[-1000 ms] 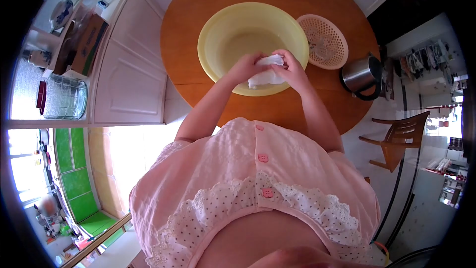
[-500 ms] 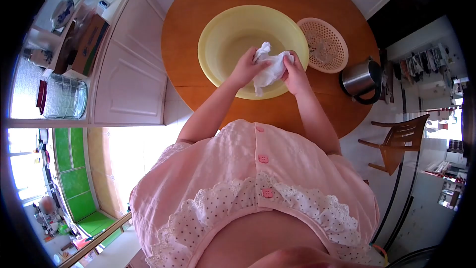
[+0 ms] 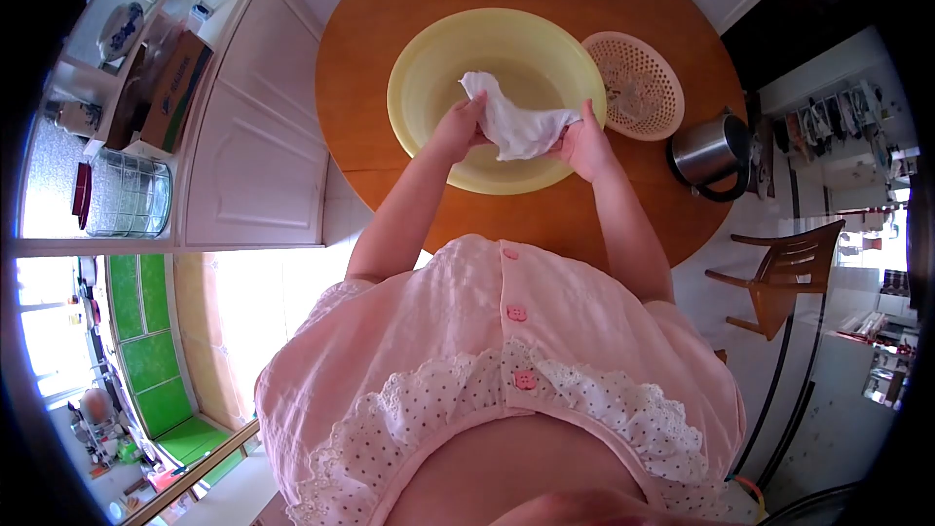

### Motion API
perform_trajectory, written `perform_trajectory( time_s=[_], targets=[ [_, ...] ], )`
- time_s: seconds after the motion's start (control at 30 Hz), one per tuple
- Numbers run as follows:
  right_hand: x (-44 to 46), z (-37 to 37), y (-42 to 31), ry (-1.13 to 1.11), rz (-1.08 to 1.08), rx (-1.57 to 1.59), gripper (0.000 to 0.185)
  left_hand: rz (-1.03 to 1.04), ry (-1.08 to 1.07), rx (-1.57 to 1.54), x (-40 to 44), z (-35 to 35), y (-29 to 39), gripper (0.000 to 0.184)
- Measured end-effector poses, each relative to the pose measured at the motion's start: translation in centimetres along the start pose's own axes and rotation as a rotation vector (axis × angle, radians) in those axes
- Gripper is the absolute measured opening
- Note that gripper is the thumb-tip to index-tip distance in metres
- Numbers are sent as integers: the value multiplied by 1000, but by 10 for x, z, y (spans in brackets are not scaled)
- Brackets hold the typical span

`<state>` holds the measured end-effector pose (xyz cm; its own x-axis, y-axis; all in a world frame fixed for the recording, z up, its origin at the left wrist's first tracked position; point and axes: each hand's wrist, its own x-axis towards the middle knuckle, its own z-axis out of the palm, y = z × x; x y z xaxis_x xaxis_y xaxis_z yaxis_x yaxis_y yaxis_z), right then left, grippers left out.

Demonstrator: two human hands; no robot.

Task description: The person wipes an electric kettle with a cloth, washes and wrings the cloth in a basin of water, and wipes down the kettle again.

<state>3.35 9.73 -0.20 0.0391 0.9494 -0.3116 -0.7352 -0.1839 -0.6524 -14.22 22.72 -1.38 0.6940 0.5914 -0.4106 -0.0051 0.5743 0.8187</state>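
A white cloth (image 3: 521, 127) stretches between my two hands above the near half of a large pale-yellow basin (image 3: 414, 68). At the cloth's left end, my left hand (image 3: 460, 127) grips it with the thumb on top. The right end is held by my right hand (image 3: 585, 144), its thumb pointing up and its fingers partly hidden under the fabric. What the cloth is exactly cannot be made out. Cloudy-looking liquid seems to lie in the basin below it.
The basin stands on a brown wooden table (image 3: 360, 29). Right of it are a pink perforated basket (image 3: 665, 88) and a steel kettle (image 3: 703, 154). A wooden chair (image 3: 779, 278) stands beyond the table's right side; a white cabinet (image 3: 258, 127) is at left.
My hands have moved apart, the left one to the left. The cloth, bunched up before, is now spread out between them.
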Motion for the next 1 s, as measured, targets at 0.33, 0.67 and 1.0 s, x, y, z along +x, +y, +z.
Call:
perform_trajectory(
  time_s=[0.33, 0.67, 1.0],
  targets=[
    [11, 14, 35, 12, -364, -203, 67, 85, -213, -256, -7, 20, -14, 37],
    [7, -8, 27, 534, -781, -1086, 36, 125, 4, 206, 0, 9, -17, 28],
    [-28, -24, 0, 648, -887, -350, 20, 229, -73, 544, -19, 7, -17, 22]
  ],
)
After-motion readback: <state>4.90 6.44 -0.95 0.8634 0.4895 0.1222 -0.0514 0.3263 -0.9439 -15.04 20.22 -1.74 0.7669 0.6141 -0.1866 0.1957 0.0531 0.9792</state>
